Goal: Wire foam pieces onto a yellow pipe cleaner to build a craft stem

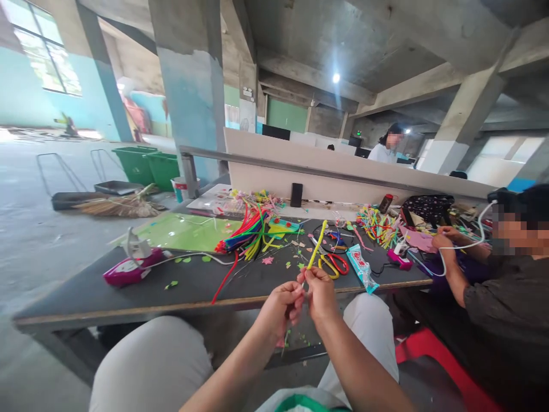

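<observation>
A fuzzy yellow pipe cleaner (318, 245) points up and away over the table's front edge. My right hand (321, 293) pinches it near its lower end. Right beside it, my left hand (286, 301) is closed at the thin bottom end, its fingertips touching the right hand's; the exact grip there is partly hidden. Just beyond my hands lie scissors with yellow handles (329, 268) and another pair with red handles (342, 264). A bundle of coloured pipe cleaners (253, 232) lies further left, with one red pipe cleaner (225, 278) hanging toward the front edge.
A blue-and-white wrapper (362, 268) lies right of the scissors. Magenta power strips (128, 269) with white cables sit on the dark table (193, 294). A co-worker (510, 269) sits at right, hands over pink material (418, 239). A low partition (266, 154) runs behind.
</observation>
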Demonstrator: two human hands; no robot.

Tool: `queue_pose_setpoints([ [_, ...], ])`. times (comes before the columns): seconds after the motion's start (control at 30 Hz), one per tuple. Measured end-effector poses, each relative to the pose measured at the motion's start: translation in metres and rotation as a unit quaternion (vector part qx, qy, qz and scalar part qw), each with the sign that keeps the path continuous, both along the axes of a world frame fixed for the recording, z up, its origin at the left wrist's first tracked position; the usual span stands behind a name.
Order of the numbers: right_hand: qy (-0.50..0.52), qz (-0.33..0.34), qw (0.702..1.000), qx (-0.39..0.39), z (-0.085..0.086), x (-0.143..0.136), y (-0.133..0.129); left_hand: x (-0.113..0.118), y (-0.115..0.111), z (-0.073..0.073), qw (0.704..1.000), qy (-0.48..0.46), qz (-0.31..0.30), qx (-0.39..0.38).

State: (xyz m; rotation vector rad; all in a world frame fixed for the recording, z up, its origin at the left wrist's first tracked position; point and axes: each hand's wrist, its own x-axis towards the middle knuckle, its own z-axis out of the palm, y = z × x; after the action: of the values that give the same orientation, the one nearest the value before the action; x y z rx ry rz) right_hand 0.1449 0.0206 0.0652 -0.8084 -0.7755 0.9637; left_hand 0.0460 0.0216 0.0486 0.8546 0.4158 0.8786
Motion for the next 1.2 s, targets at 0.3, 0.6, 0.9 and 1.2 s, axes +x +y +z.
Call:
queue_pose_setpoints([
  [0.3,-0.07,-0.044,0.996,-0.014,0.008,0.006,-0.001,-0.012,-0.01,-0.014,0.996,-0.054,-0.067,-0.033],
  [0.6,-0.075,-0.163,0.984,-0.009,0.002,0.02,0.022,0.0,-0.001,-0.032,0.924,0.257,0.213,0.186],
  [0.9,-0.079,-0.173,0.981,-0.033,-0.009,0.018,0.025,0.01,-0.003,-0.034,0.825,0.344,0.303,0.331],
  [1.2,0.001,-0.09,0.996,-0.015,-0.014,0.016,0.022,0.002,-0.008,-0.038,0.993,-0.069,-0.063,-0.073],
])
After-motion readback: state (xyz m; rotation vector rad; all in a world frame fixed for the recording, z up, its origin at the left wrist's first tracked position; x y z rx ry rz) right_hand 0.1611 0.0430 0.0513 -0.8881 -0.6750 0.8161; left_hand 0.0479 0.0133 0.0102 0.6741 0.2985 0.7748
